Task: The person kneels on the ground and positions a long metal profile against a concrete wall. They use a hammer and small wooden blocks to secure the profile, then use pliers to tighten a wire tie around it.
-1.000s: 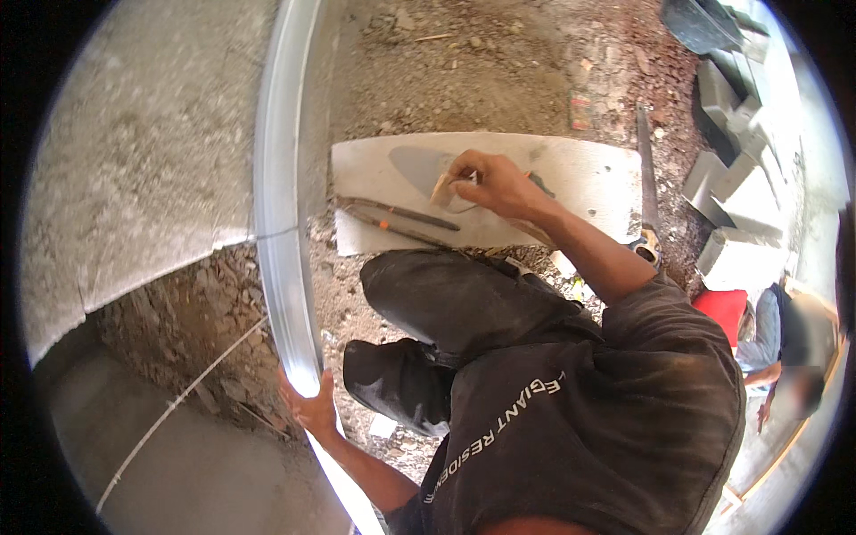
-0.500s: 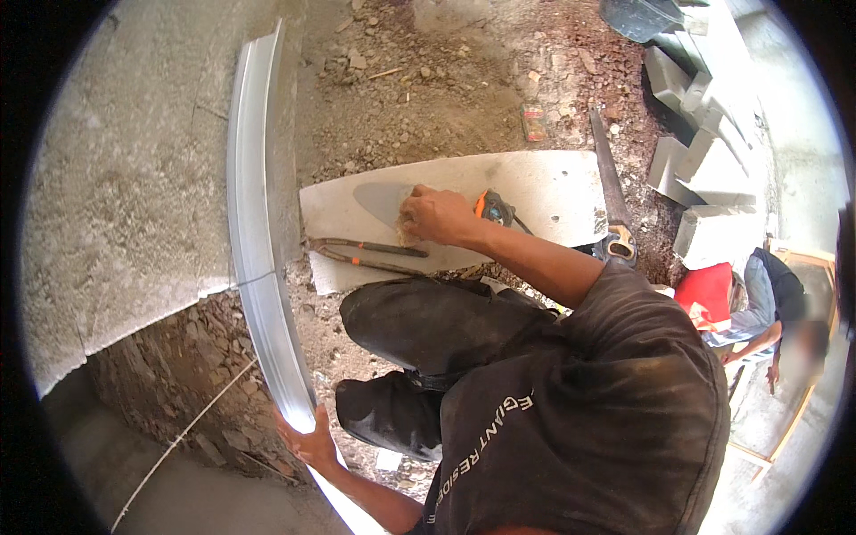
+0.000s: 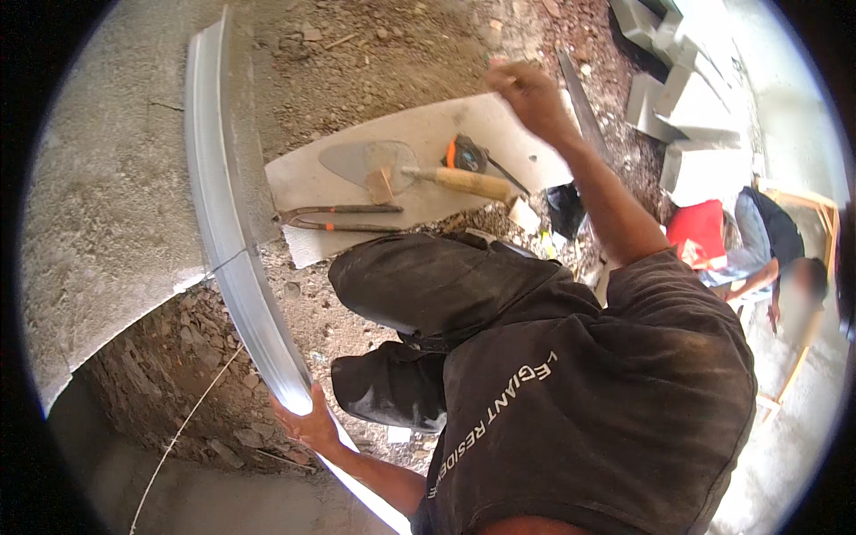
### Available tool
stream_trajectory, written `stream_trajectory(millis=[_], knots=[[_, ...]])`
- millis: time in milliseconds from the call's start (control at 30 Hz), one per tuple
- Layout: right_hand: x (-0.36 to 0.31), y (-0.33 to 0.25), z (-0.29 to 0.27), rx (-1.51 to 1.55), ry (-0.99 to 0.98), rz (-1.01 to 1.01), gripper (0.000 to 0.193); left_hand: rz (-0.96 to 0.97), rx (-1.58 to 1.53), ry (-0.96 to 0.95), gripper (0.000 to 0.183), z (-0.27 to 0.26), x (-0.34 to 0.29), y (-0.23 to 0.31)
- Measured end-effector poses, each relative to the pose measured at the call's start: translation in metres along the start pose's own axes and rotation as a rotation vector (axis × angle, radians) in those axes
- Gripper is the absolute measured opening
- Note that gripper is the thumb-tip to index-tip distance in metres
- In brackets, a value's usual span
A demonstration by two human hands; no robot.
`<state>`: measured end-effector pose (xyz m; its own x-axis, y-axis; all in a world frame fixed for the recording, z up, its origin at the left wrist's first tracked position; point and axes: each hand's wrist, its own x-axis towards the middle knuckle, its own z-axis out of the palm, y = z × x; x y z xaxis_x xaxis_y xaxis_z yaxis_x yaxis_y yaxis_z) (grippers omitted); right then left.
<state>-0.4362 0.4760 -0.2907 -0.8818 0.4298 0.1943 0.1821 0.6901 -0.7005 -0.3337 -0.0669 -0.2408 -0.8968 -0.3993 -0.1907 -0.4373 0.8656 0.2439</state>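
My left hand [image 3: 308, 423] is wrapped around the lower part of a long, pale metal channel [image 3: 218, 178], which leans along the concrete edge. My right hand [image 3: 530, 94] is raised over the far right end of a whitish slab [image 3: 290, 183], close to a small reddish packet [image 3: 497, 61]. Its fingers look bent but are smeared, and I cannot see whether they hold anything. On the slab lie a trowel [image 3: 343, 162] with a wooden handle, pincers [image 3: 343, 218] with orange bands, and a black-and-orange tape measure [image 3: 465, 153]. A small brown piece [image 3: 379, 185] rests on the trowel blade.
A handsaw [image 3: 580, 98] lies beyond the slab, partly behind my forearm. Pale blocks [image 3: 704, 169] are stacked at the right, near another person [image 3: 776, 232] and a red bag-like thing [image 3: 697, 234]. A whitish cord [image 3: 183, 437] crosses the lower ground at the left.
My right hand has left the trowel blade and moved away to the right, uncovering the brown piece and the trowel handle. The left hand stays on the channel. The whole view has shifted somewhat.
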Motion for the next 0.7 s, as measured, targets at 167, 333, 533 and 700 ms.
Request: stream_trajectory(millis=[167,333,533,700], knots=[[-0.036,-0.004,-0.079,-0.026,0.260,0.088,0.030,-0.072,0.022,-0.034,0.083,-0.003,-0.006,0.015],[-0.119,0.006,-0.105,-0.146,0.391,0.379,0.032,-0.083,0.013,-0.065,0.081,0.002,-0.001,0.001],[-0.242,0.077,-0.074,-0.183,0.228,0.653,0.035,-0.022,0.048,-0.044,0.085,0.004,0.003,-0.013],[-0.338,0.117,-0.064,-0.299,0.142,0.838,0.040,-0.011,-0.015,-0.070,0.088,0.000,-0.003,0.001]])
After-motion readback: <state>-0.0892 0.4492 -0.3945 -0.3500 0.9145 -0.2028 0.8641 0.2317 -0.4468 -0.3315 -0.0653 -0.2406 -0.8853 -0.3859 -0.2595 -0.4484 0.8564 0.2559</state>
